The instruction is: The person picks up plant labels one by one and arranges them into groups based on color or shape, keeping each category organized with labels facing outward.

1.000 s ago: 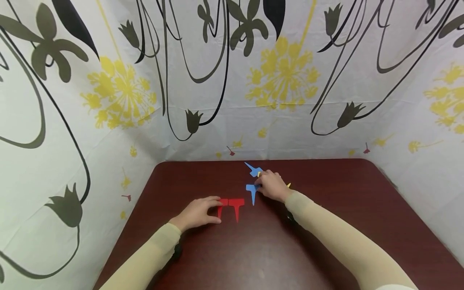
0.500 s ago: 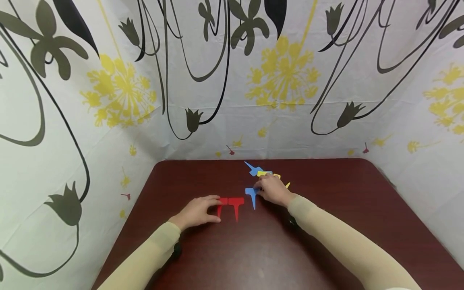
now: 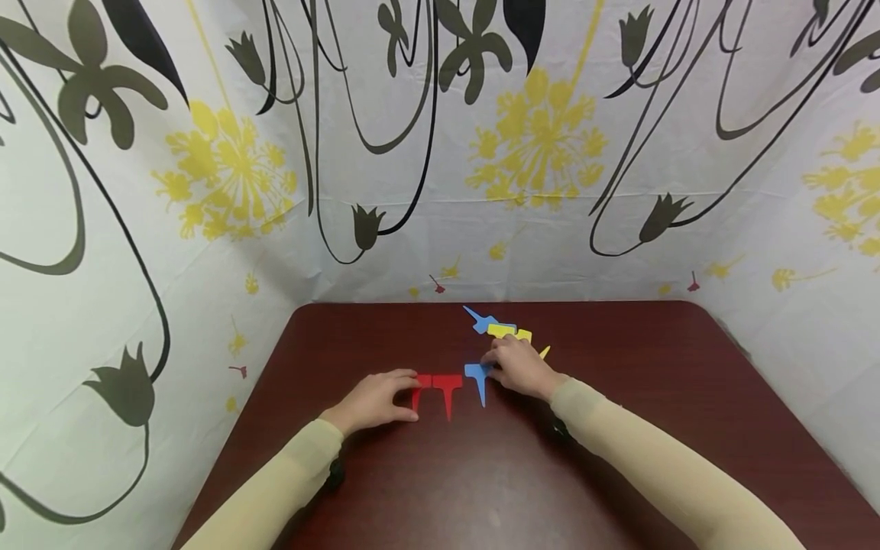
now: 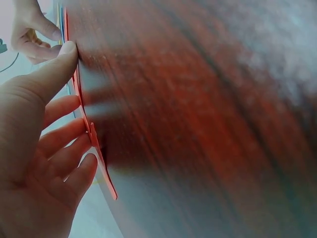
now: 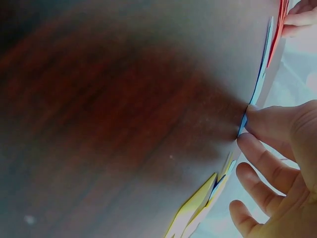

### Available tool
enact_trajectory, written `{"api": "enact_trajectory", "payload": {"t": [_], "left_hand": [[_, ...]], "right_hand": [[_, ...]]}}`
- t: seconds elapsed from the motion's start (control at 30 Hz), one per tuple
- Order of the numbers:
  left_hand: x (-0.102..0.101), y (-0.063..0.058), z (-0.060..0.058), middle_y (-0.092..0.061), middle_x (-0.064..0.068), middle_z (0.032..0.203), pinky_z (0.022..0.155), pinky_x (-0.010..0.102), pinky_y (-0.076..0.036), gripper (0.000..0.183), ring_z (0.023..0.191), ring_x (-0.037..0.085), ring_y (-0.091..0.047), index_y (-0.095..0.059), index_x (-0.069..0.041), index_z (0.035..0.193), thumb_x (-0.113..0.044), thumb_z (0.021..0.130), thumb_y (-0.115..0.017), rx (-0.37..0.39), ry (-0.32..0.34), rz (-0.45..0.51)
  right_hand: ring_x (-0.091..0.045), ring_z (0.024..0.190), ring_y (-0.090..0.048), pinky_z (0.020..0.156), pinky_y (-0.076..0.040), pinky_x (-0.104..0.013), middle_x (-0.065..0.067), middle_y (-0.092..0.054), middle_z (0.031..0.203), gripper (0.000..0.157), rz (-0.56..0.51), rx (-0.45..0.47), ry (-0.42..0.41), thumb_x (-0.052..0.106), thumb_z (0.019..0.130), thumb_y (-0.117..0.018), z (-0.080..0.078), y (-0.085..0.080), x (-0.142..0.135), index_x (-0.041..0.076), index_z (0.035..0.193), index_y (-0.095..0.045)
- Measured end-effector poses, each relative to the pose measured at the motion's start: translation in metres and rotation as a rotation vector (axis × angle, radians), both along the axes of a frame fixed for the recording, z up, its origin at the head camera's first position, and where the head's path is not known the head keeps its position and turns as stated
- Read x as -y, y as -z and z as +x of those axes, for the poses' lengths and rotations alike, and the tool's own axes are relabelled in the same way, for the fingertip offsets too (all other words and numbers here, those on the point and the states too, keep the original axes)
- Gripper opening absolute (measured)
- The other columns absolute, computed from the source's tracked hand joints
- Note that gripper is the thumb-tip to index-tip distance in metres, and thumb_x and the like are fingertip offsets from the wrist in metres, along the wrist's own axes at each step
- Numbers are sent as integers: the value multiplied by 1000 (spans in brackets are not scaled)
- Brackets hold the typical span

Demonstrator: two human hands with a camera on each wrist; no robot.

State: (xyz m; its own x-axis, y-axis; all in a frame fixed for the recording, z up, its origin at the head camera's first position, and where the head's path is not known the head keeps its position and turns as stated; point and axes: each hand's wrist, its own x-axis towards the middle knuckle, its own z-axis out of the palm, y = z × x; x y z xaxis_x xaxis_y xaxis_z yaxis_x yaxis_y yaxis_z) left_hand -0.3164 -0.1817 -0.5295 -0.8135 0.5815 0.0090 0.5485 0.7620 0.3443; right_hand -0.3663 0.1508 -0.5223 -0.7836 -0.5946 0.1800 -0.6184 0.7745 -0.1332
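Looks like a screened-off work area, wider room type unclear: reddish-brown, wood-look worktop [image 3: 674, 374] with rounded far corners, creased white sheeting [image 3: 426, 191] with large yellow and grey-green flower print [image 3: 543, 141] left, back and right.

Head camera's up high, facing forward and down across the bench [image 3: 440, 481] to the flower-printed cloth [image 3: 412, 179]! The wrist cameras sit close and low, left at the left hand [image 3: 371, 401], right at the right hand [image 3: 520, 367]; both catch the red T-shaped tags [image 3: 448, 382], and right shares the blue T-shaped tag [image 3: 477, 373] with head.
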Motion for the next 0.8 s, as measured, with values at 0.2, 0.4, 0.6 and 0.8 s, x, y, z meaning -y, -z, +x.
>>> {"api": "enact_trajectory", "payload": {"t": [0.2, 0.4, 0.6, 0.8], "left_hand": [[-1, -2, 0, -53, -1, 147, 108, 49, -42, 64, 133, 20, -50, -64, -24, 137, -55, 82, -78, 17, -2, 1], [-1, -3, -2, -54, -1, 145, 107, 48, -43, 67, 132, 19, -51, -63, -24, 139, -55, 82, -79, 12, 6, 12], [0, -3, -2, -55, -2, 144, 106, 46, -44, 67, 132, 19, -51, -62, -25, 139, -54, 81, -80, 15, 9, 25], [0, -5, -2, -55, -2, 144, 106, 46, -44, 66, 131, 19, -52, -63, -25, 138, -54, 81, -80, 15, 10, 26]], "right_hand": [[-19, 96, -56, 80, -50, -41, 1, -65, 98, 23, 0, 25, -4, 21, 89, -79, 6, 0, -1, 17, 112, -79], [-19, 96, -54, 78, -48, -41, 3, -64, 96, 24, 0, 24, -1, 22, 88, -79, 11, -1, -1, 17, 111, -79], [-17, 91, -52, 72, -47, -37, 3, -64, 95, 22, -4, 1, -25, 23, 88, -80, 17, 0, -1, 18, 109, -80], [-16, 90, -54, 74, -50, -36, 1, -65, 99, 25, -73, 2, -42, 24, 88, -79, 16, -1, -5, 16, 113, -78]]}}
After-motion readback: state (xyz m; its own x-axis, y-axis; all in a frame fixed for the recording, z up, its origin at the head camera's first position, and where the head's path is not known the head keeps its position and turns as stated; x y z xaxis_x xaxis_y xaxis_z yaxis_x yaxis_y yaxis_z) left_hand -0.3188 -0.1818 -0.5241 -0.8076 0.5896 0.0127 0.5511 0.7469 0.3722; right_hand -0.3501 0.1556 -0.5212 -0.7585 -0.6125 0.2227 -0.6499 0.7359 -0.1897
